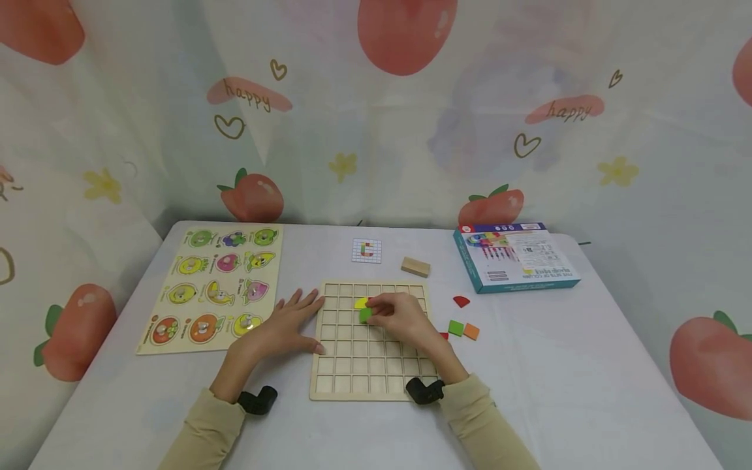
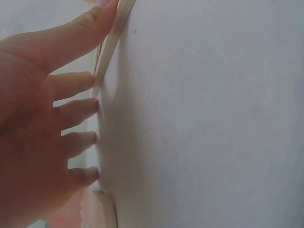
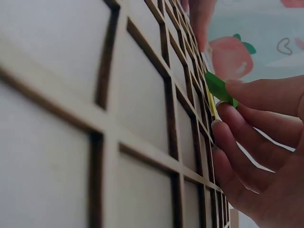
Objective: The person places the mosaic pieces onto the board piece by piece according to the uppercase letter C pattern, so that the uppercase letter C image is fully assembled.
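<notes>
My right hand (image 1: 405,320) pinches a green square tile (image 1: 365,315) between thumb and index finger, over the upper middle of a wooden grid board (image 1: 364,396). In the right wrist view the tile (image 3: 218,88) is tilted above the cells. Just beyond it a yellow rounded piece (image 1: 360,303) lies in the grid, with a bit of red beside it, partly hidden by the fingers. My left hand (image 1: 284,329) lies with spread fingers at the board's left side, thumb touching its edge. The left wrist view shows that hand (image 2: 33,114) holding nothing.
Right of the board lie a red quarter-round piece (image 1: 461,301), a green tile (image 1: 455,328), an orange tile (image 1: 472,331) and a partly hidden red piece (image 1: 444,335). Behind are a pattern card (image 1: 367,250), wooden block (image 1: 416,266) and box (image 1: 517,281). A fruit puzzle (image 1: 232,261) lies left.
</notes>
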A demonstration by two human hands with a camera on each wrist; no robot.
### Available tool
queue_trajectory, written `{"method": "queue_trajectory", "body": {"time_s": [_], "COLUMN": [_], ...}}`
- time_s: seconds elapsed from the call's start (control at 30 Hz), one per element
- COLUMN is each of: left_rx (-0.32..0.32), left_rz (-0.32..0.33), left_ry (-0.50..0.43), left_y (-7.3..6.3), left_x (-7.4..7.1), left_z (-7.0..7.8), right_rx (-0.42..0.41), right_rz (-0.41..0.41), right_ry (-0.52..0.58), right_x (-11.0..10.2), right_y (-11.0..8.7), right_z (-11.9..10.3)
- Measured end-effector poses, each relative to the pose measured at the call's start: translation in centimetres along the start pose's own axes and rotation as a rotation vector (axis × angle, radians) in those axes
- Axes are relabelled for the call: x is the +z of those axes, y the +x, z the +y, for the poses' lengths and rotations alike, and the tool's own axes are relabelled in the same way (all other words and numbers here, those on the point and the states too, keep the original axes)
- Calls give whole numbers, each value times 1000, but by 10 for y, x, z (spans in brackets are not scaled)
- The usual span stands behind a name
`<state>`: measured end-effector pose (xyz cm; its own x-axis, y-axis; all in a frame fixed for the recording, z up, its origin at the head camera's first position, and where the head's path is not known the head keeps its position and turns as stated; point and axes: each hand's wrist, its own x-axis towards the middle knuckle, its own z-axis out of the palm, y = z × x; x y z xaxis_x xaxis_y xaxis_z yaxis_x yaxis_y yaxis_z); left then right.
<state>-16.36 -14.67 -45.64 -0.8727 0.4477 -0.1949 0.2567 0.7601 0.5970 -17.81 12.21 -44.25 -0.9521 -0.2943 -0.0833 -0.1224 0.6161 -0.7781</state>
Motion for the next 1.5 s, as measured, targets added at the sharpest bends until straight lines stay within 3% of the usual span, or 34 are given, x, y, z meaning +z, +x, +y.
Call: {"method": "queue_trajectory", "body": {"time_s": [0.5,0.87,1.13,1.5], "left_rx": [-23,-18,-28,-38], "left_rz": [2,7,4,-3], "left_ry": [-12,-8,-15,-16], "left_y": [-5,-7,-4,-1], "left_x": [-1,-1,0,-1], "left_z": [-1,-3,-3,4], "right_rx": [-51,-80,-121,-110], "right_rz": [3,-47,-84,-18], "right_ry": [-32,-52,-49,-81], "right_x": [14,12,-4,-33], "right_y": [3,1,-1,-16], "right_z": [-1,-2,5,33]}}
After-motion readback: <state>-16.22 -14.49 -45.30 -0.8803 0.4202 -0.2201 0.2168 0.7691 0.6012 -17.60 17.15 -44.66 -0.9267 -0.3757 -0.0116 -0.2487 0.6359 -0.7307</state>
